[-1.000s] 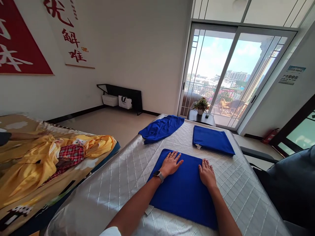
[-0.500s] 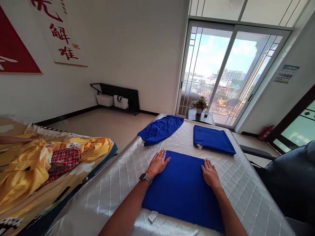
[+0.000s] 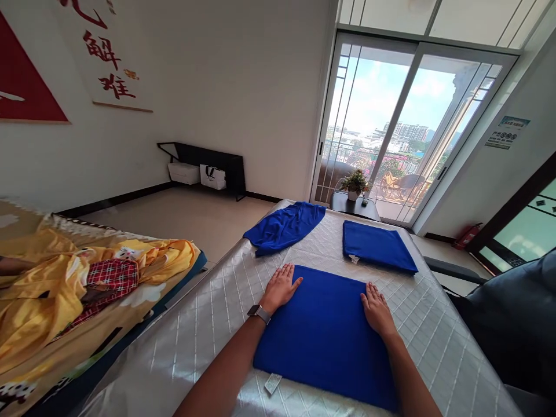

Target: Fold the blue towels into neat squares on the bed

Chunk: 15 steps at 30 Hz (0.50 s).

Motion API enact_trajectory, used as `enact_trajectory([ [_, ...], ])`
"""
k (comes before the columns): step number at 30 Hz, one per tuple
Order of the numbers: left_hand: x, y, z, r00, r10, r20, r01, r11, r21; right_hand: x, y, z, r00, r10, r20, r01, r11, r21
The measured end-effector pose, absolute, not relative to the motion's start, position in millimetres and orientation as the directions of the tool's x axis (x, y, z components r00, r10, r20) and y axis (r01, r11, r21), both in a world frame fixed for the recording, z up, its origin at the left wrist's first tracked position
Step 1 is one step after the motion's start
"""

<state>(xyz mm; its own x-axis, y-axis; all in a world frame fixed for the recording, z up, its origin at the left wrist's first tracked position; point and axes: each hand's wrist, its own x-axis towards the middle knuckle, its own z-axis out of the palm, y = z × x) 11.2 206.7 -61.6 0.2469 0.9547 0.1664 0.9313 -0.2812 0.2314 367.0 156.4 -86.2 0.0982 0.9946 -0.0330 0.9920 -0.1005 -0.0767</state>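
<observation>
A folded blue cloth point(image 3: 325, 336) lies flat on the silvery quilted bed surface point(image 3: 208, 324), a white tag sticking out at its near left edge. My left hand point(image 3: 281, 288) rests open on its far left corner, fingers stretched forward. On the far right corner lies my right hand point(image 3: 377, 307), also open with fingers extended. Beyond it to the right is a stack of folded blue cloth point(image 3: 377, 246) with a white tag. A crumpled blue cloth point(image 3: 286, 227) lies at the far left of the bed.
To the left, a second bed holds yellow and red plaid fabric point(image 3: 113, 275), with another person's arm point(image 3: 15, 266) at the frame edge. A small table with a potted plant point(image 3: 354, 184) stands beyond the bed. A black chair point(image 3: 512, 318) is at right.
My right hand has shifted slightly outward to the right along the cloth's edge. The left hand stays nearly in place. The other person's arm has drawn back toward the left edge.
</observation>
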Motion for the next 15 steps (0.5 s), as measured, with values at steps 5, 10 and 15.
enact_trajectory([
  [5,12.6,208.2,-63.1,0.237,0.957,0.164,0.935,-0.271,0.228,367.4,157.6,-86.4,0.093,0.995,-0.041,0.991,-0.097,-0.090],
  [10,11.0,210.4,-67.6,0.242,0.953,0.180,0.932,-0.280,0.232,369.0,158.3,-87.6,0.100,0.993,-0.063,0.987,-0.107,-0.122],
  [15,10.6,211.3,-69.7,0.233,0.954,0.190,0.929,-0.276,0.248,370.3,158.6,-90.9,0.088,0.995,-0.041,0.991,-0.091,-0.099],
])
